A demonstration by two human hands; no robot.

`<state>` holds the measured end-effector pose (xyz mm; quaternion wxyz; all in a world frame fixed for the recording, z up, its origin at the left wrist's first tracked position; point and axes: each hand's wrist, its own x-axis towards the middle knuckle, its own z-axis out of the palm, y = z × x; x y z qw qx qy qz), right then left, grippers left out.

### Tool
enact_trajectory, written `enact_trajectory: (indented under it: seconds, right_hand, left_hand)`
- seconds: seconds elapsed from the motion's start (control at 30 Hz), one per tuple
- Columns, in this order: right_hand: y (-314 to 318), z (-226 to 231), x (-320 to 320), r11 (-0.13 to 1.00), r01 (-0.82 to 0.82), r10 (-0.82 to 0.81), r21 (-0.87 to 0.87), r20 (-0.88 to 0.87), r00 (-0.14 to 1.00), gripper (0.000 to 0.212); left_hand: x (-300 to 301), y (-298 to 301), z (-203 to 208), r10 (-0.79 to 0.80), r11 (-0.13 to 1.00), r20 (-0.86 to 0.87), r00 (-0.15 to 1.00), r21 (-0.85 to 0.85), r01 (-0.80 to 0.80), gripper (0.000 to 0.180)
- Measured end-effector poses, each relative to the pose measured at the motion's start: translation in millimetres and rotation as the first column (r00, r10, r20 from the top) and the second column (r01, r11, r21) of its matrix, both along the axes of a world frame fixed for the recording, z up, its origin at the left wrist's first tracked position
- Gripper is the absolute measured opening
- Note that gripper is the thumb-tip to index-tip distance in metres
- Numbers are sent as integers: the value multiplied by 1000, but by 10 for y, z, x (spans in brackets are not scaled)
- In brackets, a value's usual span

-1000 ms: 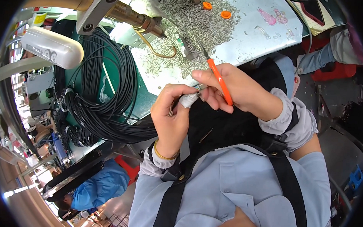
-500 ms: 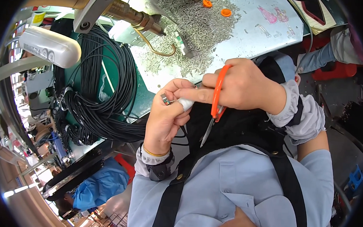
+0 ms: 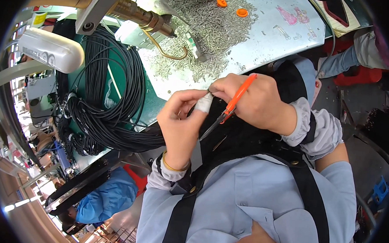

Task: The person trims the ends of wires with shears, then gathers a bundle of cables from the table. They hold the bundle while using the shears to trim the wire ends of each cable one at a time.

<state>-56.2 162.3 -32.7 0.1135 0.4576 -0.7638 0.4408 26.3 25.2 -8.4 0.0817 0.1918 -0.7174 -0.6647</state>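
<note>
Two hands are held close together over the black apron (image 3: 242,139), just in front of the pale board (image 3: 268,50). A tiny dark bit (image 3: 209,91) seems to be pinched where the fingertips meet; what it is cannot be told, as most of it is hidden. By the left hand (image 3: 181,118) it is gripped between finger and thumb, and that thumb is wrapped in white tape (image 3: 204,103). By the right hand (image 3: 257,103) the orange scissors (image 3: 240,95) are gripped too, with the blades pointed down and left, apart from the bit. So the step in hand is judged to be fine finger work, with no cut being made. For the next move, a steady pinch is needed, and the blades must be kept clear of the left wrist. Many metal bits (image 3: 208,30) are heaped on the board, and black cables (image 3: 114,137) are coiled at the left.
</note>
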Motion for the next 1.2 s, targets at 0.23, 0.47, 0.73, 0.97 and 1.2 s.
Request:
enact_trajectory:
  seconds: [0.23,0.47,0.73,0.97,1.2]
  right_hand:
    - [-48,97,48,987,0,82,-161,504,860,14]
    - [-75,274,109,869,193,443,-455,890,104,19]
    - [82,159,93,961,-123,-28,247,530,847,28]
    - [30,-10,162,991,-131,64,37,723,688,26]
    - [-122,193,-142,967,109,174,-232,906,386,22]
  left_hand:
    - [10,66,-5,-142,783,-271,952,-619,-60,17]
    - [8,59,159,108,980,-83,991,177,-92,22]
    - [50,9,119,116,973,-140,983,214,-85,22]
    - [-92,-106,120,72,938,0,997,340,-68,16]
    - [-544,-400,-31,6,833,-9,1000,554,0,11]
